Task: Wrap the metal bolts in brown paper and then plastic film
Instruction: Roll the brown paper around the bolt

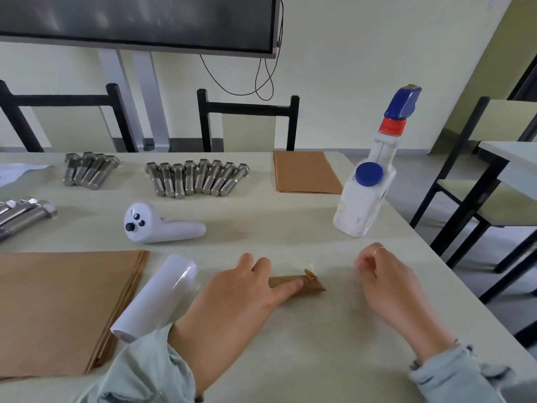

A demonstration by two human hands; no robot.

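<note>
On a pale green table, close to the near edge, a small bundle of brown paper, lying flat with one end twisted up. Left hand resting on top of this bundle, fingers straight and pressing it down, index fingertip close to the twisted end. Right hand just to the right of the bundle, apart from it, fingers curled with thumb and fingertips together; something thin and clear maybe pinched there, but cannot tell for sure. A faint shine of plastic film on the table between bundle and right hand, edges hard to see. Beside the left forearm, a white roll of film, lying on its side and partly over a stack of brown paper sheets. Further back, a white controller with dark buttons. Behind it, a row of bare metal bolts, a smaller group of bolts to the left, and more bolts at the left edge. At the far right part of the table, a second paper stack and a white bottle with blue caps, standing upright.
</note>
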